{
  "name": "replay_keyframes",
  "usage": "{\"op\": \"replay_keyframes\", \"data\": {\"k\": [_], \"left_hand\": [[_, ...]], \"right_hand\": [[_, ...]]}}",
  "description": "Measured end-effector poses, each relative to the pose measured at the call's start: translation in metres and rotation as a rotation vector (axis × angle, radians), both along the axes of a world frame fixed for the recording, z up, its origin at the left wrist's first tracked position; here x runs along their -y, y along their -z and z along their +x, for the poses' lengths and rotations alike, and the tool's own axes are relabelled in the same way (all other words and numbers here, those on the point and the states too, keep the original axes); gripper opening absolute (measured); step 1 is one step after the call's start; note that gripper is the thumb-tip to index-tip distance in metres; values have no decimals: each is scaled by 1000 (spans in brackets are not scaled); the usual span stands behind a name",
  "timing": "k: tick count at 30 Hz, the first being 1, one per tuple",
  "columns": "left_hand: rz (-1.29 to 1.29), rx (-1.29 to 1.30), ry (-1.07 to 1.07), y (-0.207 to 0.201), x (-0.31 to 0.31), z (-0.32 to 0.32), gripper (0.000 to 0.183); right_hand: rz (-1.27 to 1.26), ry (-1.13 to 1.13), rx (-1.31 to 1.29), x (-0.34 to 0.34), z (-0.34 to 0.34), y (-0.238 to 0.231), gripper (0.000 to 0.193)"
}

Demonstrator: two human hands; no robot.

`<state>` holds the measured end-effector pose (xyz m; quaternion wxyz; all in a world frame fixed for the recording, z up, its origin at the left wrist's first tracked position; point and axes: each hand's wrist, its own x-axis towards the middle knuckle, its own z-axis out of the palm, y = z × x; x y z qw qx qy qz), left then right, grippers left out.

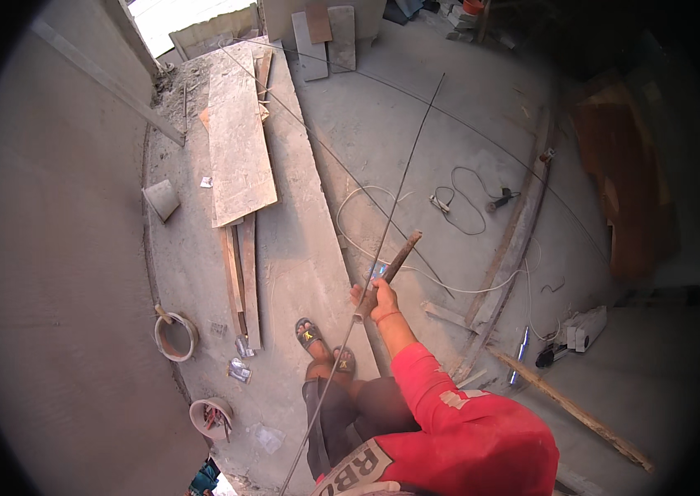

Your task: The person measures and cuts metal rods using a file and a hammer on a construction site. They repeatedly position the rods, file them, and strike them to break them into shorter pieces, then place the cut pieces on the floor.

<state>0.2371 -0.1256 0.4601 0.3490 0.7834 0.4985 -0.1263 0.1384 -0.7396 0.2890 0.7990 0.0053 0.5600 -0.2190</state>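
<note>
My right hand (384, 303), at the end of a red sleeve, is closed around a short thick brown rod (403, 255). I cannot tell whether it is wood or rusty pipe. A long thin metal rod (413, 149) runs from the far floor past this hand and down beside my legs. It crosses the short rod at the fingers; whether they grip it too is unclear. A small blue item (379, 270) shows just beyond the hand. My left hand is not in view.
Sandalled feet (308, 332) stand on a raised slab edge. Left lie boards (238, 140), a tipped bucket (161, 200) and two more buckets (176, 337). Right are thin rods, a white hose (482, 291), a corded tool (501, 199), a silver tube (520, 355) and a timber strip (573, 405).
</note>
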Motion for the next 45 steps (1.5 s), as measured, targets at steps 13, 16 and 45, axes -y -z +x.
{"op": "replay_keyframes", "data": {"k": [13,16,45], "left_hand": [[-470,-128,1268,-33,389,98,63],[-857,-597,1199,-24,519,64,55],[-554,-341,1279,107,848,-119,41]], "right_hand": [[144,132,277,72,48,-66,22],[168,71,145,80,55,-88,26],[-99,-96,121,607,-55,110,25]]}}
